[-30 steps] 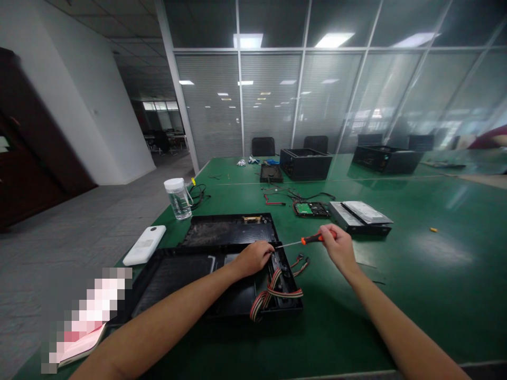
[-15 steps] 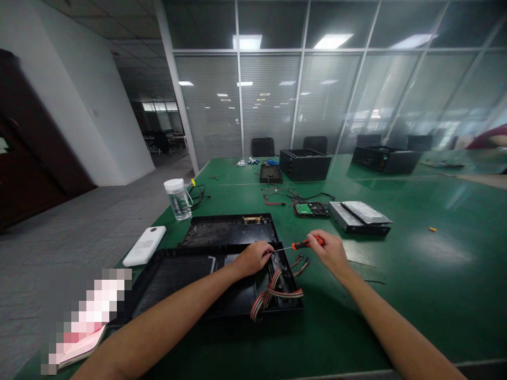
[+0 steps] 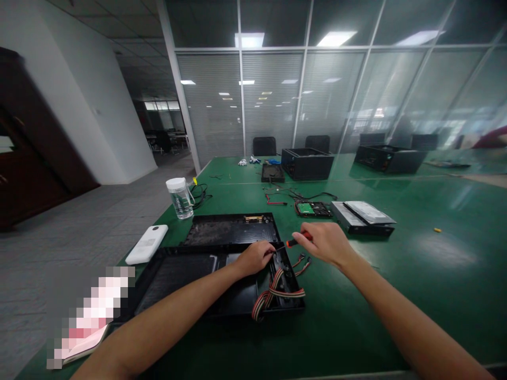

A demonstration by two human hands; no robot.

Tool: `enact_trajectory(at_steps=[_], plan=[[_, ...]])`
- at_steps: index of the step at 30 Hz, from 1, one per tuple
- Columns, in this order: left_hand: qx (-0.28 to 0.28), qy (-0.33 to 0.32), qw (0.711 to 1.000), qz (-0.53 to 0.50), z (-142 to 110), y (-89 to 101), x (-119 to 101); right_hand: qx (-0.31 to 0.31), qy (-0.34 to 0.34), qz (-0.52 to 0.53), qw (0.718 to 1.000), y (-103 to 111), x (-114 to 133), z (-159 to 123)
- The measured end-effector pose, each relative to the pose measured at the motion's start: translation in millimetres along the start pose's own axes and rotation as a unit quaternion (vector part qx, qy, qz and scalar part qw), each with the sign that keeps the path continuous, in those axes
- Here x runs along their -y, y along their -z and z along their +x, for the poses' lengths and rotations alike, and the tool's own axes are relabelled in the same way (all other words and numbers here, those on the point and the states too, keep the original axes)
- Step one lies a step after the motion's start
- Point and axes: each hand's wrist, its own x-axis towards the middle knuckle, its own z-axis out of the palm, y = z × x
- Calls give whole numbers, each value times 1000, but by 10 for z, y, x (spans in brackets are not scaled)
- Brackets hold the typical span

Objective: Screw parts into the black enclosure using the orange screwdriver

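My right hand (image 3: pixel 322 241) is closed around the handle of an orange-and-black screwdriver (image 3: pixel 292 243), whose thin shaft points left toward the fingers of my left hand (image 3: pixel 259 257). The left fingers are pinched at the upper right part of an open black computer case (image 3: pixel 295 282); whatever lies between them is hidden. Out of the case's right end spills a striped ribbon of red, white and black wires (image 3: pixel 283 291), its small plugs resting on the green table. Just behind lies a black panel (image 3: pixel 222 232) with a brass-coloured strip.
A clear water bottle (image 3: pixel 182 203) and a white power bank (image 3: pixel 146 245) stand at left. Behind my right hand are a hard drive with a green board (image 3: pixel 312 209) and a stacked metal drive (image 3: pixel 362 224). Farther back sit black computer cases (image 3: pixel 307 164). A person's red sleeve (image 3: pixel 491 138) shows far right.
My right hand has turned over the screwdriver handle, its back now facing up, and shifted slightly forward, covering more of the handle. The left hand stays in place.
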Motion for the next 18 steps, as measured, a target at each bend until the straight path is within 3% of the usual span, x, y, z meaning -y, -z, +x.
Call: enact_trajectory(at_steps=[3,6,11,16,18], plan=[[0,1,1000,0,1,-8,6,60,41,-13,997,244,211,215],[1,4,1000,2,3,-15,10,100,50,-13,994,312,381,418],[3,14,1000,4,9,-23,13,69,-87,-98,989,230,549,589],[3,14,1000,15,11,-29,24,85,-44,-93,991,240,521,574],[4,13,1000,12,11,-32,32,92,-60,-102,989,257,478,556]])
